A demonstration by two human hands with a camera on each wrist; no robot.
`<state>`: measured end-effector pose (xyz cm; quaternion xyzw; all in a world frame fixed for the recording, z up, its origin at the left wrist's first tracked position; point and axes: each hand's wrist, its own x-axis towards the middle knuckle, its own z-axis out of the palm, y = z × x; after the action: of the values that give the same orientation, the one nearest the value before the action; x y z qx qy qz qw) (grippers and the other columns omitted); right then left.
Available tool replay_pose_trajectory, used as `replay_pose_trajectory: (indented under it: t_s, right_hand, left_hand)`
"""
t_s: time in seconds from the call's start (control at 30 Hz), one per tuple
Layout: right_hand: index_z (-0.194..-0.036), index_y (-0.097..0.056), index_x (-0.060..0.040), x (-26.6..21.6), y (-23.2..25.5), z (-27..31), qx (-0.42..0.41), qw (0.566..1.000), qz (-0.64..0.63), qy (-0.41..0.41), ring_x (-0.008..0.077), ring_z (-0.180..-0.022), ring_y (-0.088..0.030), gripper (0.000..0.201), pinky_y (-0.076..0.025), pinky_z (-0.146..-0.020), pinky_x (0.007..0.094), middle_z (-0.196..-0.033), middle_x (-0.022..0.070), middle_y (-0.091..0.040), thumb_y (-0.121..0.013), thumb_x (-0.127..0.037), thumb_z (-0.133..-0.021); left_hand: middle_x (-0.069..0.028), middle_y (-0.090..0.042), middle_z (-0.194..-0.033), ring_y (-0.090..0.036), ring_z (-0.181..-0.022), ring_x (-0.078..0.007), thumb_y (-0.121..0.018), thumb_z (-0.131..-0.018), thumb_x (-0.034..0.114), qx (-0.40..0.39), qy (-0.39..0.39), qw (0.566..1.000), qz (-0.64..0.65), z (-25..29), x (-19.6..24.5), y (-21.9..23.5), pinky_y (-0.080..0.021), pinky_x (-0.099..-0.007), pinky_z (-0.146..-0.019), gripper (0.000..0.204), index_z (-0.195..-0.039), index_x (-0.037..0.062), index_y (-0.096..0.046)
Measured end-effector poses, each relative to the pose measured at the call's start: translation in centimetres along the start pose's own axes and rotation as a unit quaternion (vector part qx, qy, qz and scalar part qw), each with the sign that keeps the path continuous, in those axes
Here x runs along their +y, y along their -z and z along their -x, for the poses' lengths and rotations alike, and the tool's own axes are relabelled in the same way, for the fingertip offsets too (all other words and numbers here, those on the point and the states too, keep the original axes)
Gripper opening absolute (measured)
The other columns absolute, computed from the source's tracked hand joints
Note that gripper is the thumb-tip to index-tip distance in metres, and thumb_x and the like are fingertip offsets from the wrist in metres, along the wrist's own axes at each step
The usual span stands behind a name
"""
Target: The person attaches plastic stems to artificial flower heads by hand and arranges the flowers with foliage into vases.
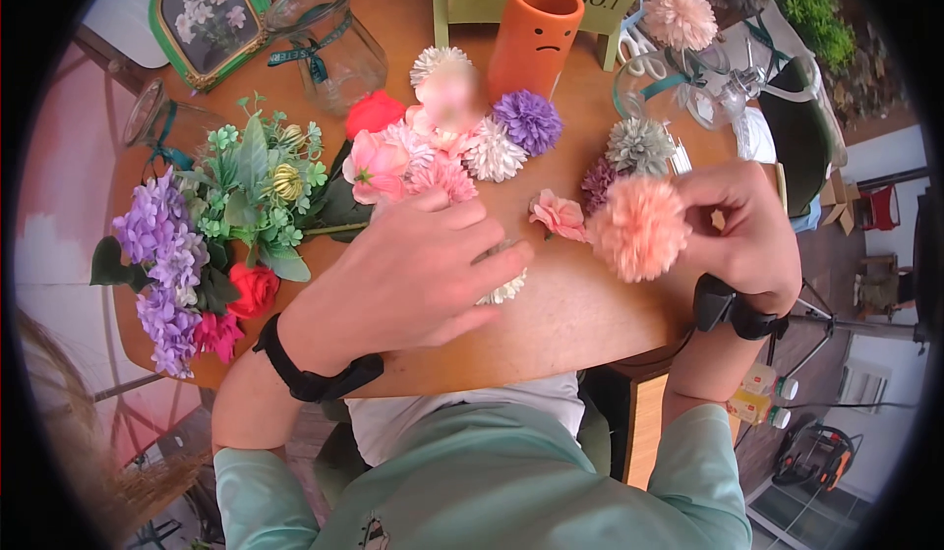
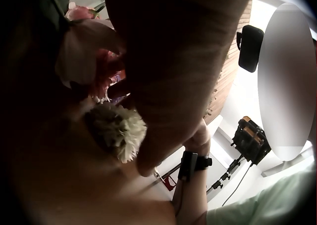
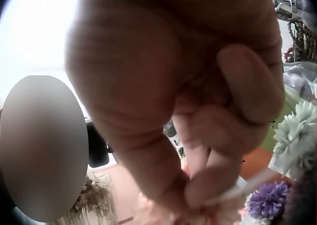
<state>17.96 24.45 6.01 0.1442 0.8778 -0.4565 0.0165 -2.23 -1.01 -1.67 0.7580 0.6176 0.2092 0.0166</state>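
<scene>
My right hand (image 1: 744,235) pinches a peach pompom flower (image 1: 641,228) just under its head, above the right part of the table. In the right wrist view, thumb and fingertips meet over the blurred peach petals. My left hand (image 1: 413,275) reaches over the table with fingers loosely bent, close to a pink pompom flower (image 1: 444,178). A white pompom flower (image 2: 124,131) lies below the left fingers, partly hidden by them in the head view. Between the hands lies a small pink flower (image 1: 559,214). Grey-green (image 1: 639,147) and dark purple (image 1: 598,184) pompom flowers sit behind the peach one.
Green sprigs (image 1: 256,176) and purple hydrangeas (image 1: 167,245) lie at left. Pink roses (image 1: 377,165) and a purple pompom flower (image 1: 528,122) fill the middle. An orange cup (image 1: 536,44), a glass vase (image 1: 344,58) and a green picture frame (image 1: 172,44) stand at the back.
</scene>
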Motion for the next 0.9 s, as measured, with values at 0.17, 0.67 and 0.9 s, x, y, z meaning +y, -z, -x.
replay_pose_trajectory:
  t_s: [0.17,0.67,0.9]
  right_hand:
    - [-0.078,-0.071,0.0006,0.2,-0.6,-1.6,-0.082,0.991,0.103,-0.030,0.0118,-0.054,-0.053,0.019,-0.042,-0.053,0.0302,-0.061,0.0042,-0.059,-0.085,-0.013,-0.075]
    - [-0.083,-0.075,-0.0040,0.8,-1.8,-2.8,-0.111,0.951,0.288,-0.029,0.0330,-0.076,-0.072,0.017,-0.055,-0.069,0.0421,-0.076,0.0126,-0.073,-0.078,-0.016,-0.071]
    - [-0.080,-0.073,-0.0023,1.5,-1.8,-2.8,-0.056,0.955,0.289,-0.038,0.0352,-0.076,-0.071,0.017,-0.055,-0.069,0.0432,-0.075,0.0145,-0.072,-0.077,-0.014,-0.069]
  left_hand:
    - [-0.0051,-0.059,-0.094,-0.060,-0.090,-0.0230,-0.084,-0.073,0.020,0.005,0.013,0.999,-0.044,0.7,-1.1,-1.3,-0.047,-0.0397,-0.077,0.039,-0.107,0.0079,-0.069]
    - [-0.0138,-0.051,-0.155,-0.052,-0.138,-0.0344,-0.084,-0.079,0.027,0.007,0.034,0.994,0.106,-1.2,1.0,-2.9,-0.044,-0.0476,-0.113,0.056,-0.127,0.0047,-0.066]
    - [-0.0131,-0.064,-0.132,-0.061,-0.119,-0.0341,-0.082,-0.084,0.022,0.095,0.047,0.993,0.051,-0.9,0.1,-1.6,-0.050,-0.0464,-0.101,0.048,-0.125,0.0038,-0.067]
